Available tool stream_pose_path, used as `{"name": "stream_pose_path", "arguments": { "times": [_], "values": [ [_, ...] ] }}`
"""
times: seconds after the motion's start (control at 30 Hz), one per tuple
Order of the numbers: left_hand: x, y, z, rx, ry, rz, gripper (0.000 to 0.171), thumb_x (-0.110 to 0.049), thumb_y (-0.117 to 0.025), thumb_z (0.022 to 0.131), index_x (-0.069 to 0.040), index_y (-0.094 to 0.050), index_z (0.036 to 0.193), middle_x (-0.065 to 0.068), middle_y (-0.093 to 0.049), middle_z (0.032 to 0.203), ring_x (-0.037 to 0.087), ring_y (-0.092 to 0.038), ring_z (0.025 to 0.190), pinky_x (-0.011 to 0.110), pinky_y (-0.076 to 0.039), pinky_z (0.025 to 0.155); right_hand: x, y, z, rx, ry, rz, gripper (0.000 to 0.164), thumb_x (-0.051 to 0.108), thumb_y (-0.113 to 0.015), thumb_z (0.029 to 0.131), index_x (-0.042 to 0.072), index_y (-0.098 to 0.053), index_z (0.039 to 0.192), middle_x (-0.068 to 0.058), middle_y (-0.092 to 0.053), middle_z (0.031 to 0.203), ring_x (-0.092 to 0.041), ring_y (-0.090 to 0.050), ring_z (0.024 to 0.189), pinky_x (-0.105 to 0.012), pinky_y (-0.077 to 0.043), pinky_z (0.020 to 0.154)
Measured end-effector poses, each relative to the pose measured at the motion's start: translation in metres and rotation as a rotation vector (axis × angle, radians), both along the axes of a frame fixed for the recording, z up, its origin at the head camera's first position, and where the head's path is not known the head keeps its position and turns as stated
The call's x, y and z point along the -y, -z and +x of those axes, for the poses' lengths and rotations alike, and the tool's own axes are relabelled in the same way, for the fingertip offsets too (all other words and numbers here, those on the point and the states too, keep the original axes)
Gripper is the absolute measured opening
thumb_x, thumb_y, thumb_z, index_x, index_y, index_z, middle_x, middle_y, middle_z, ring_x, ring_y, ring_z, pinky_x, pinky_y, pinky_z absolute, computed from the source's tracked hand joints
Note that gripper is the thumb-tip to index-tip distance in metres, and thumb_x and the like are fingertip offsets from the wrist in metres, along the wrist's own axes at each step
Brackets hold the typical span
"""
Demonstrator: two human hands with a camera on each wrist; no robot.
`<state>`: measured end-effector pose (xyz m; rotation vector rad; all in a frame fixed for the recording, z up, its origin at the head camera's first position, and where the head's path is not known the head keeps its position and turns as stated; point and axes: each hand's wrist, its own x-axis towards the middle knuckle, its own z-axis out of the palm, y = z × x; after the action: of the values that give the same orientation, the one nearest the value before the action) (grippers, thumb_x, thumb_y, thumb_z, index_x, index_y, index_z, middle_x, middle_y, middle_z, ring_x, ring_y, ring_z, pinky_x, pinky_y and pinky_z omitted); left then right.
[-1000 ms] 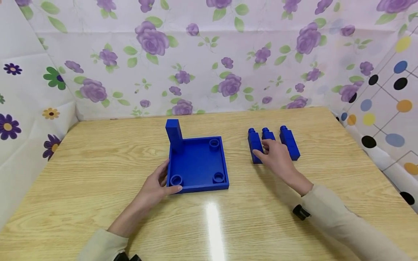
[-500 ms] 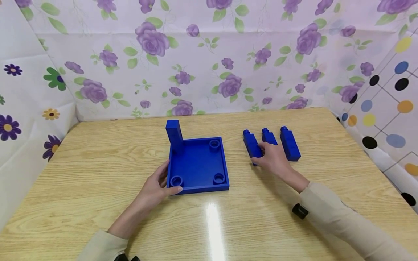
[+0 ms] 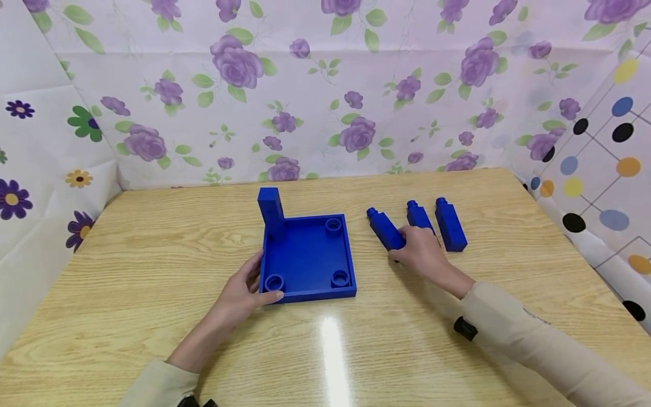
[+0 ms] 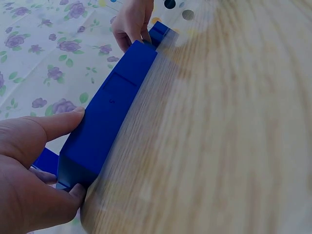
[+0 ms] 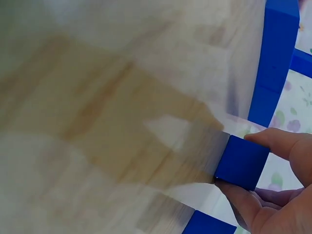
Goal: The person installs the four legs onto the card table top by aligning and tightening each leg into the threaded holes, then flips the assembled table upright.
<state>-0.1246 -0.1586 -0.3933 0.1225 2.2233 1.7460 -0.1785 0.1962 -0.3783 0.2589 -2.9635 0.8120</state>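
Note:
A shallow blue square tray (image 3: 310, 254) with raised edges lies on the table. Round sockets (image 3: 340, 277) sit in three of its corners, and a square blue post (image 3: 272, 212) stands upright in the far left one. My left hand (image 3: 241, 285) grips the near left corner, thumb on the front edge, fingers along the left side. To the right of the tray, my right hand (image 3: 422, 254) pinches the lower end of a blue post with a round peg (image 3: 385, 230), now slanting to the far left. Its square end (image 5: 242, 163) shows between thumb and fingers in the right wrist view.
Two more pegged blue posts, a middle one (image 3: 419, 216) partly behind my right hand and an outer one (image 3: 451, 226), lie to the right. A flowered cloth (image 3: 315, 113) hangs behind the wooden table (image 3: 193, 220). A dotted cloth (image 3: 605, 186) borders the right side.
My right hand has taken hold of the leftmost post and turned its peg end leftward, shifting slightly toward the tray. My left hand and the tray have stayed in place.

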Motion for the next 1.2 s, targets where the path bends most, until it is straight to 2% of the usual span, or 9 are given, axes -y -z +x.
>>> {"name": "stream_pose_path", "arguments": {
  "times": [0.13,0.23,0.37,0.5,0.7,0.87,0.93,1.1,1.2],
  "values": [
    [0.0,0.0,0.0,0.003,-0.003,-0.001,0.094,-0.006,-0.075,0.085,-0.005,-0.013,0.155,0.024,-0.021,0.155,0.039,-0.02,0.142,0.046,-0.024,0.112,-0.001,-0.004,-0.001,0.012,0.009,-0.019,0.032,0.008,-0.076,0.075,-0.01,-0.067,0.099,-0.014,-0.067,0.077,-0.021,-0.059,0.061,-0.031,-0.051,0.055],
    [0.0,0.0,0.0,0.003,-0.005,0.0,0.094,-0.006,-0.075,0.085,-0.005,-0.013,0.155,0.024,-0.021,0.154,0.039,-0.02,0.142,0.047,-0.023,0.113,-0.003,-0.01,-0.001,0.018,0.016,-0.049,0.041,0.01,-0.075,0.078,-0.013,-0.064,0.11,-0.024,-0.068,0.095,-0.031,-0.066,0.078,-0.041,-0.056,0.069],
    [0.0,0.001,0.0,0.006,-0.006,-0.001,0.094,-0.006,-0.075,0.084,-0.005,-0.013,0.155,0.024,-0.021,0.155,0.039,-0.02,0.142,0.047,-0.023,0.113,-0.008,-0.024,-0.002,0.064,0.048,-0.119,0.052,0.016,-0.073,0.083,-0.011,-0.057,0.125,-0.029,-0.062,0.116,-0.04,-0.061,0.104,-0.051,-0.051,0.088],
    [0.0,0.003,0.0,0.009,-0.003,-0.001,0.095,-0.006,-0.075,0.084,-0.005,-0.013,0.155,0.023,-0.02,0.155,0.038,-0.02,0.142,0.047,-0.023,0.113,-0.014,-0.038,-0.005,0.085,0.088,-0.209,0.057,0.021,-0.071,0.087,-0.004,-0.052,0.134,-0.026,-0.058,0.125,-0.039,-0.055,0.114,-0.052,-0.047,0.093],
    [0.0,0.003,-0.001,0.004,-0.003,0.0,0.095,-0.007,-0.075,0.084,-0.005,-0.012,0.155,0.022,-0.019,0.156,0.038,-0.019,0.142,0.046,-0.024,0.113,-0.022,-0.055,-0.01,0.023,0.085,-0.42,0.052,0.017,-0.073,0.087,-0.002,-0.054,0.132,-0.022,-0.058,0.125,-0.034,-0.056,0.114,-0.045,-0.05,0.092],
    [0.001,0.004,-0.001,0.002,-0.01,-0.002,0.095,-0.007,-0.076,0.084,-0.006,-0.013,0.155,0.022,-0.02,0.156,0.037,-0.019,0.142,0.045,-0.024,0.113,-0.023,-0.063,-0.012,0.02,0.04,-0.603,0.05,0.017,-0.073,0.088,-0.001,-0.055,0.132,-0.016,-0.059,0.124,-0.023,-0.059,0.108,-0.025,-0.052,0.086],
    [0.001,0.005,-0.001,0.001,-0.011,0.001,0.095,-0.007,-0.076,0.084,-0.006,-0.014,0.155,0.022,-0.021,0.156,0.037,-0.02,0.142,0.044,-0.024,0.113,-0.023,-0.064,-0.012,0.023,0.039,-0.685,0.048,0.017,-0.073,0.088,0.001,-0.056,0.13,-0.011,-0.062,0.118,-0.018,-0.059,0.103,-0.02,-0.051,0.082],
    [0.001,0.005,-0.002,-0.002,-0.014,0.006,0.095,-0.006,-0.076,0.083,-0.006,-0.014,0.155,0.022,-0.024,0.154,0.037,-0.022,0.141,0.044,-0.026,0.113,-0.023,-0.064,-0.015,0.042,0.065,-0.866,0.045,0.017,-0.075,0.086,0.004,-0.058,0.126,0.001,-0.062,0.105,-0.013,-0.057,0.1,-0.019,-0.049,0.086],
    [0.001,0.006,-0.002,0.0,-0.018,0.005,0.095,-0.005,-0.076,0.083,-0.006,-0.015,0.155,0.022,-0.025,0.154,0.037,-0.023,0.141,0.044,-0.026,0.112,-0.021,-0.061,-0.017,0.05,0.073,-0.97,0.045,0.014,-0.077,0.085,0.001,-0.058,0.124,0.0,-0.062,0.102,-0.014,-0.056,0.099,-0.019,-0.046,0.089]
  ]
}}
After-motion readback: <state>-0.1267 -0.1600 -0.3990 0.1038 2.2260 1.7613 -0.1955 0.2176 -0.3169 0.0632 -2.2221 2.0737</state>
